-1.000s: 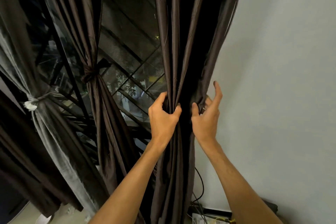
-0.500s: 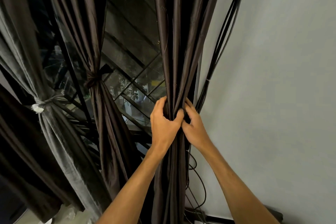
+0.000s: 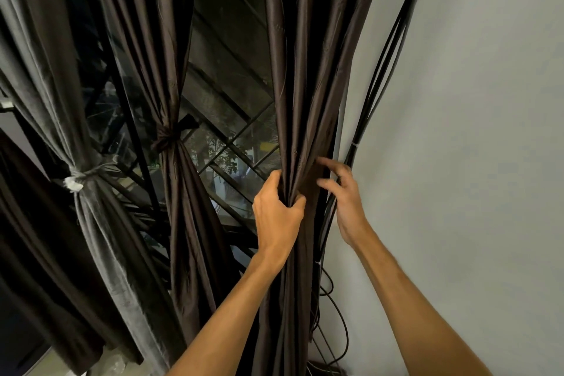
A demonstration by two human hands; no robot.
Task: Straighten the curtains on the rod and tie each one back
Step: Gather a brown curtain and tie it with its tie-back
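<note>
Grey curtain [image 3: 45, 70]: hangs at the far left, gathered at mid-height by a pale tie [image 3: 73, 182], with the cloth flaring out again below it.
Middle curtain [image 3: 186, 223]: dark brown, just right of the grey one, cinched by a knot [image 3: 171, 138] of the same cloth.
Window [image 3: 227, 94]: dark glass and crossing bars show between the middle and right curtains.
Right curtain [image 3: 299, 70]: dark brown, hangs in long folds at the window's right edge, bunched at hand height, with no tie round it.
Left hand [image 3: 279, 214]: grips the bunched folds of the right curtain, with the thumb in front and the fingers curled in behind.
Right hand [image 3: 345, 192]: fingers spread and loose, holding nothing; the blurred tips touch the right edge of that curtain.
Cables [image 3: 381, 70]: a black bundle runs down just right of the curtain and passes behind the right hand.
Wall [image 3: 473, 162]: plain and pale, fills the right side.
</note>
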